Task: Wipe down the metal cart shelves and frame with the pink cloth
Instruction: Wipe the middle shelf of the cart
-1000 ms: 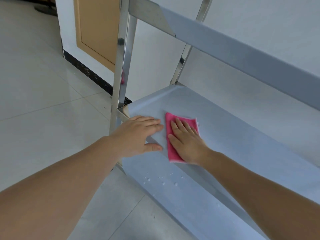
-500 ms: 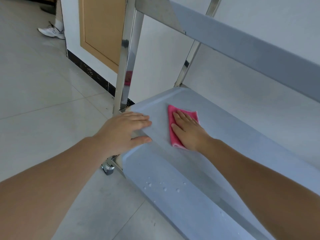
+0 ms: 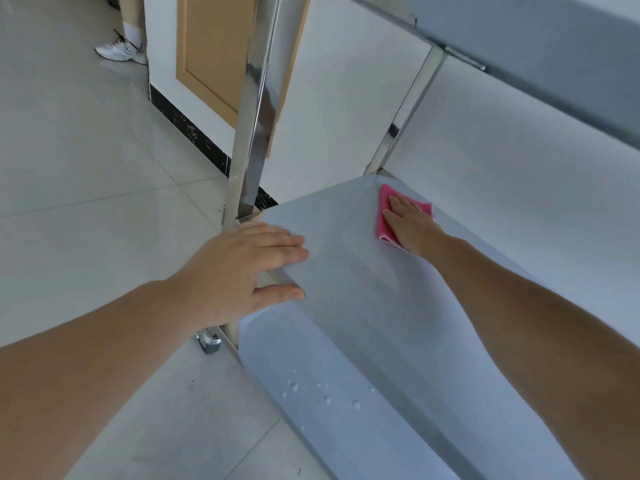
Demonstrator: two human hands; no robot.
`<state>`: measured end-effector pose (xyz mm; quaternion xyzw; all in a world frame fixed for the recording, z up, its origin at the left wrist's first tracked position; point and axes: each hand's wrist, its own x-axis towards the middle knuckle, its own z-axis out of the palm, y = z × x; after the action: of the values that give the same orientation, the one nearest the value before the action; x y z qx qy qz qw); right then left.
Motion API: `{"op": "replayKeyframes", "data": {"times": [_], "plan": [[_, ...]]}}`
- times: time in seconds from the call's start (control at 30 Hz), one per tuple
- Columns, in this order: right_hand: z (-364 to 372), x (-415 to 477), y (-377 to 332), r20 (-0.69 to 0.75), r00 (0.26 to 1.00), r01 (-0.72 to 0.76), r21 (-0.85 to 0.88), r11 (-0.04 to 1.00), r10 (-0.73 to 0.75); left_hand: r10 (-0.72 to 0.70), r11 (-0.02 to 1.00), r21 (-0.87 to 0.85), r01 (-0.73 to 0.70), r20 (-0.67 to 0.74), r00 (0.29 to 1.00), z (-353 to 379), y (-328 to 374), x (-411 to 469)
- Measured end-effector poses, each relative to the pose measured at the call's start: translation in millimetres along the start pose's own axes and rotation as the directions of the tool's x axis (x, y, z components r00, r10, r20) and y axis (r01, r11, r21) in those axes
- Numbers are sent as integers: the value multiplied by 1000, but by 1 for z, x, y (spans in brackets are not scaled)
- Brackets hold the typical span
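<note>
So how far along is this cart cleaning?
The middle shelf looks dry near the left hand, which rests on its corner. The right hand presses the cloth flat at the far corner. Drops on the lower shelf await wiping; whether the near post is done I cannot tell.

The cart's middle shelf (image 3: 346, 278) carries a pink cloth (image 3: 383, 225) at its far corner, well apart from the near corner post (image 3: 254, 133), flat under the right hand (image 3: 410, 225). The left hand (image 3: 242, 268) rests flat on the shelf just beside that post. Below the post, water droplets (image 3: 325, 398) dot the lower shelf (image 3: 346, 434).
</note>
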<state>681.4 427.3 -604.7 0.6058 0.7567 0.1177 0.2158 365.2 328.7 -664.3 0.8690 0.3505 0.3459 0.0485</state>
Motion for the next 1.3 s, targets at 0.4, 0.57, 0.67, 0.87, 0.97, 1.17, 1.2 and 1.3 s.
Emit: {"op": "replayKeyframes", "data": {"times": [0.4, 0.57, 0.67, 0.87, 0.97, 1.17, 1.2, 1.3], "plan": [[-8, 75, 30, 21, 1000, 9, -32, 999, -8, 33, 999, 23, -32, -54, 998, 6, -1, 3], [-10, 77, 25, 23, 1000, 13, -61, 998, -12, 39, 999, 26, -38, -32, 999, 3, -1, 3], [-13, 73, 9, -29, 994, 101, -49, 994, -103, 23, 999, 26, -22, -23, 999, 1, 2, 3], [-24, 46, -37, -97, 944, 310, -81, 947, -317, -56, 997, 52, 50, 124, 991, -9, 10, 2], [-33, 27, -52, -120, 924, 351, -108, 930, -362, -65, 997, 62, 53, 231, 971, -18, 15, -3], [-44, -6, -78, -67, 936, 344, -44, 938, -346, -21, 999, 50, 16, 115, 993, -36, 18, -37], [-45, -11, -85, -51, 946, 321, 11, 947, -320, -24, 999, 51, 18, 132, 991, -39, 18, -43], [-50, -25, -109, -107, 942, 331, 140, 933, -318, -76, 996, 47, 69, 173, 982, -49, 19, -59]]}}
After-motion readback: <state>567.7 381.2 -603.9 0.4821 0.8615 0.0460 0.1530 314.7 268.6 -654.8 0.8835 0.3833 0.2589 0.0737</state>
